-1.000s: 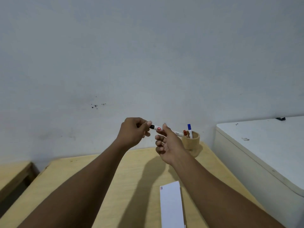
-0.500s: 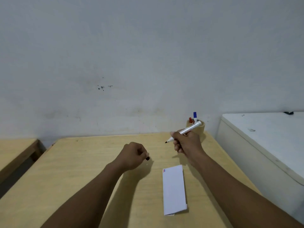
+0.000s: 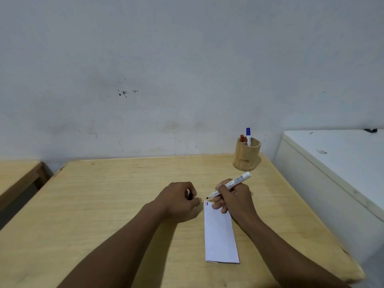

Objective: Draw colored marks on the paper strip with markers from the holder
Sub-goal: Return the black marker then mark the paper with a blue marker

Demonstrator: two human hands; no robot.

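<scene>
Marker (image 3: 229, 185) pinched in your right hand (image 3: 234, 199), tip aimed lower left, just above paper strip (image 3: 219, 233) top-left corner; left hand (image 3: 178, 201) curled shut beside it.

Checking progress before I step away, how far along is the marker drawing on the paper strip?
Done: the paper strip bears red and blue marks. In hand: right hand poises an uncapped black marker near them; left hand seems to hold its cap. Left: the black mark.
</scene>
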